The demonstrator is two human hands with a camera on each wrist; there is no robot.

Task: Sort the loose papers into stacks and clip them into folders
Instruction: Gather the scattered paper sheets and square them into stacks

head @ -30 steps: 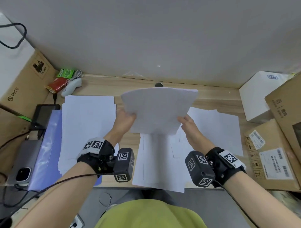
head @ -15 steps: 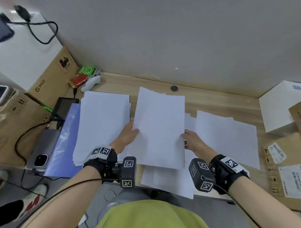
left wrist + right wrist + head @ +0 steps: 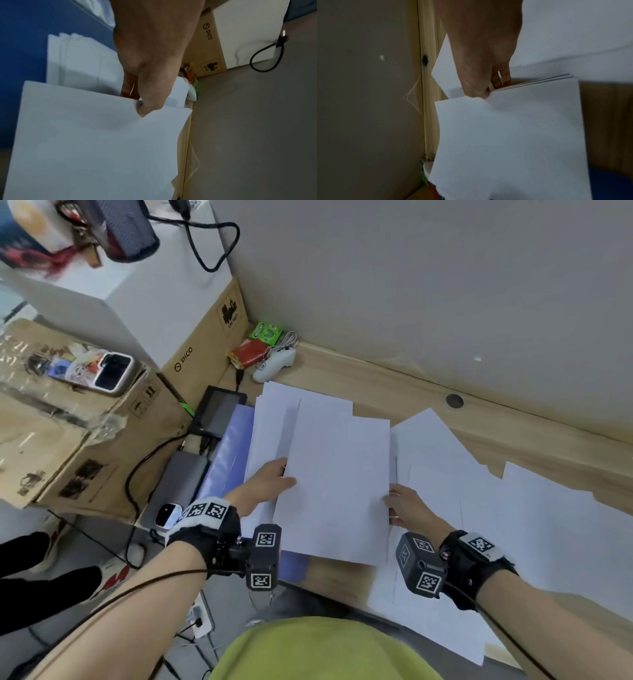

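Both hands hold a thin sheaf of white papers flat above the desk. My left hand pinches its left edge, thumb on top, plainly seen in the left wrist view. At the right edge my right hand pinches the sheaf with fingers underneath. Under the sheaf's left part lies a stack of white sheets on a blue folder. More loose white papers spread over the desk to the right.
Cardboard boxes stand off the desk's left end. A small black screen, a grey device, a white controller and snack packets crowd the back left. The grey wall runs behind the wooden desk.
The sheaf was lowered from an upright tilt, then carried left over the stack on the blue folder. Both hands keep their grip.
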